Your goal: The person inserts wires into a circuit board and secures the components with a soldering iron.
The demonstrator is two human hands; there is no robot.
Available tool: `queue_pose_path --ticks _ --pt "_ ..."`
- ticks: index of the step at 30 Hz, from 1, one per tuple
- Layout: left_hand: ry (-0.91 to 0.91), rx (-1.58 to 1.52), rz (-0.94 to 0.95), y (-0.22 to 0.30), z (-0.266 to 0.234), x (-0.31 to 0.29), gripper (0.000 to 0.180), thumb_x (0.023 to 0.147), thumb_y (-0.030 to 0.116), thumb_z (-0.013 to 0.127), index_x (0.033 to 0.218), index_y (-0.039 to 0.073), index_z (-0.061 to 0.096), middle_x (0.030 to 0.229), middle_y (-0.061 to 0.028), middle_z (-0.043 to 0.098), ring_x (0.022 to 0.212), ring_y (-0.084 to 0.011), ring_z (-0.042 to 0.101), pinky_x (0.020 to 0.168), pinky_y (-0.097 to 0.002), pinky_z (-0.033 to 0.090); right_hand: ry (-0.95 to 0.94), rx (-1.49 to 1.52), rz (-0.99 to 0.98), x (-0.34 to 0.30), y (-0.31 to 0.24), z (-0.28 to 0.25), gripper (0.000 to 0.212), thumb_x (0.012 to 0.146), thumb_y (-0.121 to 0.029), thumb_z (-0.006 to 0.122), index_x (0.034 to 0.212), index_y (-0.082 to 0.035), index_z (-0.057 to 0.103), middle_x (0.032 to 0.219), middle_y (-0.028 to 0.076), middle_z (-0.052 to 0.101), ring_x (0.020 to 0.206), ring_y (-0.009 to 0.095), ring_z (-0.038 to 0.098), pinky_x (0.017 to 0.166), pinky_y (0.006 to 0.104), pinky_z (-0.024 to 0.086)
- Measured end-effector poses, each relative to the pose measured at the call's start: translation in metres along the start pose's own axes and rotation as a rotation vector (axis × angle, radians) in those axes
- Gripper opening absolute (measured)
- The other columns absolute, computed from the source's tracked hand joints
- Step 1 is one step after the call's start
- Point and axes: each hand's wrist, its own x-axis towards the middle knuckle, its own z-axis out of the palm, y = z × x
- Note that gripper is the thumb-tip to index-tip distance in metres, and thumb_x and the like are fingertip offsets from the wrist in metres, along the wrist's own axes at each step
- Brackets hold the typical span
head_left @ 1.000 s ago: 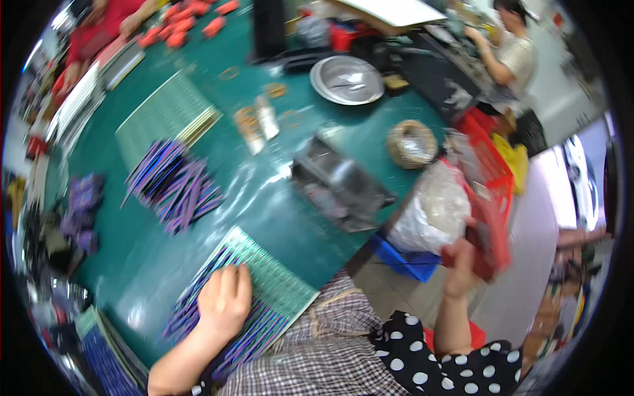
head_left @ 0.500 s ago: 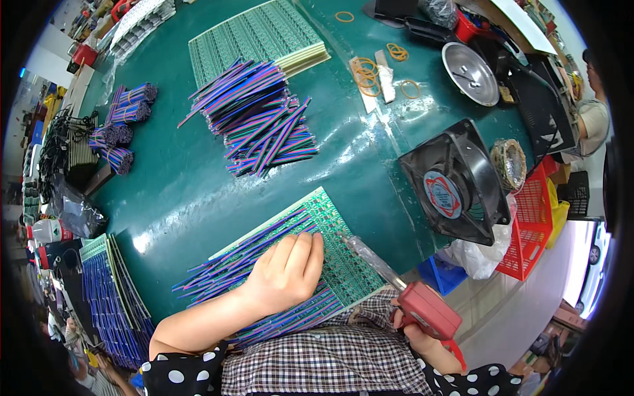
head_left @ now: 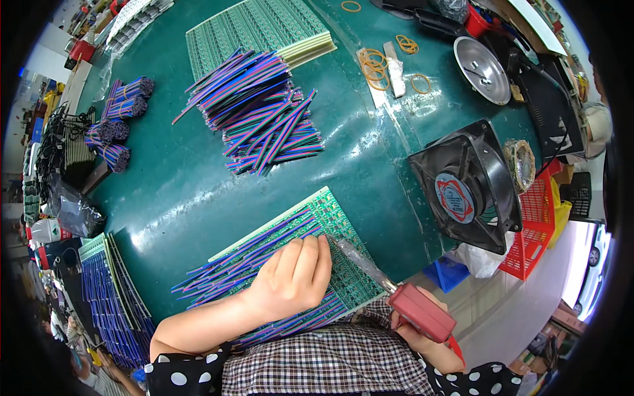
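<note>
In front of me a green circuit board panel lies slanted, with rows of blue, pink and black ribbon wires running off its left side. My left hand rests over the panel, fingers closed in a pinch near the ends of the wires; what the fingertips hold is hidden. My right hand is wrapped around a red soldering gun. Its wrapped, greyish barrel points up and left, and the tip reaches the panel just beside my left fingertips.
Beyond lie loose ribbon wires and stacked bare panels. Bundled wires and wired panels are at left. A black fan, tape roll, metal bowl, rubber bands and red crate are at right.
My left hand has shifted slightly right along the panel. The soldering gun has moved a little left, its tip now close to my left fingertips. The view has turned slightly.
</note>
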Motion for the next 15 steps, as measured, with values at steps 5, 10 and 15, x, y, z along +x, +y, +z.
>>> queue_pose_path --ticks 5,10,15 --pt "-0.015 0.009 0.021 -0.001 -0.001 0.001 0.025 0.068 0.004 0.064 0.091 -0.003 0.066 0.086 -0.0104 0.061 0.069 -0.0172 0.06 0.057 -0.0236 0.049 0.027 0.024 -0.368 0.002 0.007 -0.006 0.067 0.07 -0.027 0.081 0.12 0.008 0.051 0.081 0.009 0.069 0.067 0.021 0.069 0.061 0.0291 0.054" --pt "-0.016 0.015 0.025 0.0 -0.002 0.001 0.025 0.068 0.004 0.064 0.092 -0.003 0.066 0.086 -0.0105 0.061 0.07 -0.0173 0.06 0.057 -0.0237 0.049 0.021 0.04 -0.222 -0.005 0.008 -0.005 0.068 0.071 -0.027 0.081 0.12 0.008 0.051 0.082 0.01 0.069 0.066 0.02 0.069 0.061 0.028 0.054" --pt "-0.013 -0.015 0.001 0.0 -0.002 0.001 0.026 0.068 0.004 0.064 0.092 -0.004 0.066 0.086 -0.0102 0.06 0.07 -0.017 0.06 0.055 -0.024 0.048 0.002 0.135 -0.041 -0.001 -0.001 -0.002 0.067 0.071 -0.024 0.081 0.12 0.009 0.051 0.083 0.01 0.07 0.066 0.018 0.069 0.061 0.0267 0.054"
